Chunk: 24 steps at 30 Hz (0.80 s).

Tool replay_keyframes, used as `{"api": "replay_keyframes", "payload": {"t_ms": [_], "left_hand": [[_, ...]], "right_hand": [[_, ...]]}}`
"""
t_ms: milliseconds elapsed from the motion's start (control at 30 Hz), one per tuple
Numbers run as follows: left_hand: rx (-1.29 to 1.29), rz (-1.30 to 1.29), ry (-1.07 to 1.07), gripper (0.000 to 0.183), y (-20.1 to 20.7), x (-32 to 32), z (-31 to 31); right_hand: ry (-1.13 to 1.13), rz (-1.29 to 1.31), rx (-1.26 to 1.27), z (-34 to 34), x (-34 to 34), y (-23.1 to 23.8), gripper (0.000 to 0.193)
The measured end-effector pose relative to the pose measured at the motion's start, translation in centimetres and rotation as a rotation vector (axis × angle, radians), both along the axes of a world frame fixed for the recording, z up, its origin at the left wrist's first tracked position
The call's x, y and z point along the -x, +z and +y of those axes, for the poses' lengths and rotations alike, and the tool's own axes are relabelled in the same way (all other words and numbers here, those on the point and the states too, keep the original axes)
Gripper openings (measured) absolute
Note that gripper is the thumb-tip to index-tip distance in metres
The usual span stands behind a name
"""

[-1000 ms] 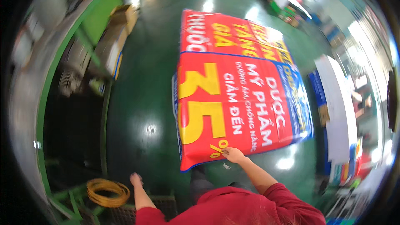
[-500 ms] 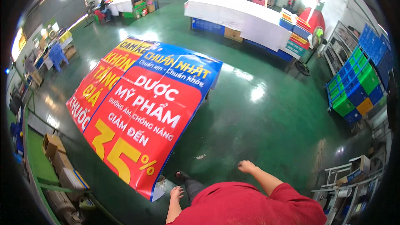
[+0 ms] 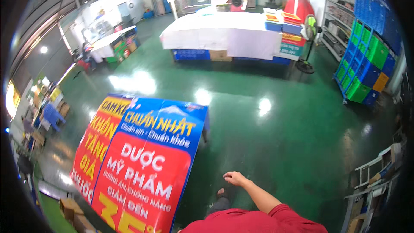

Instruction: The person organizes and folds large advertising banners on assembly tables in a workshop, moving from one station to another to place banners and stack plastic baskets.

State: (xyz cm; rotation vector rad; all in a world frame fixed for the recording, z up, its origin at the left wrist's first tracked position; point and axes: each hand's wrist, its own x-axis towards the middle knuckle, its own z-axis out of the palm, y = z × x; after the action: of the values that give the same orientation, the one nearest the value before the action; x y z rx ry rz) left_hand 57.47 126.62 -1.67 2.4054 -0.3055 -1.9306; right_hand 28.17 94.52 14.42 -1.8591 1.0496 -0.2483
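Note:
My right hand (image 3: 234, 178) hangs in front of my body at the lower middle, its fingers loosely bent and apart, with nothing in it. It touches nothing. To its left a large printed banner (image 3: 183, 155) in red, blue and yellow lies spread out, with fold creases across it. Something under the banner holds it above the floor; a bit of a leg shows by its far right corner. My left hand is out of the picture. A foot (image 3: 221, 192) shows just below my right hand.
Green shiny floor (image 3: 267, 146) stretches ahead. Across it stands a long table with a white cover (image 3: 207, 32), a person (image 3: 236, 1) behind it. A standing fan (image 3: 308, 43) and blue and green crates (image 3: 366, 60) are at right. Metal racks (image 3: 373, 181) stand near right; cardboard boxes (image 3: 71, 209) lie lower left.
The view has turned upward and shifted, so the banner sits lower and is partly cut off. My left hand has gone out of view. My right hand appears farther left.

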Motion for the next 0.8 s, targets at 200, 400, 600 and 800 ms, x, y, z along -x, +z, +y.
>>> {"api": "replay_keyframes", "payload": {"t_ms": [200,400,600,800], "left_hand": [[0.261,-0.249,-0.717,0.026,-1.2,-8.7,-26.5],[0.919,-0.591,-0.71,0.034,10.6,0.3,-65.8],[1.053,-0.196,-0.225,0.028,10.6,10.0,-78.5],[0.475,-0.192,-0.968,0.039,5.7,13.5,-74.6]], "right_hand": [[-0.477,0.134,-0.13,-8.9,11.9,-6.6,0.027],[-1.378,-0.054,-0.899,-6.6,29.6,-11.8,0.015],[-1.26,0.133,-1.07,-24.1,32.4,-12.5,0.012],[-1.012,-0.034,-0.728,-53.3,35.0,-11.5,0.014]]}}
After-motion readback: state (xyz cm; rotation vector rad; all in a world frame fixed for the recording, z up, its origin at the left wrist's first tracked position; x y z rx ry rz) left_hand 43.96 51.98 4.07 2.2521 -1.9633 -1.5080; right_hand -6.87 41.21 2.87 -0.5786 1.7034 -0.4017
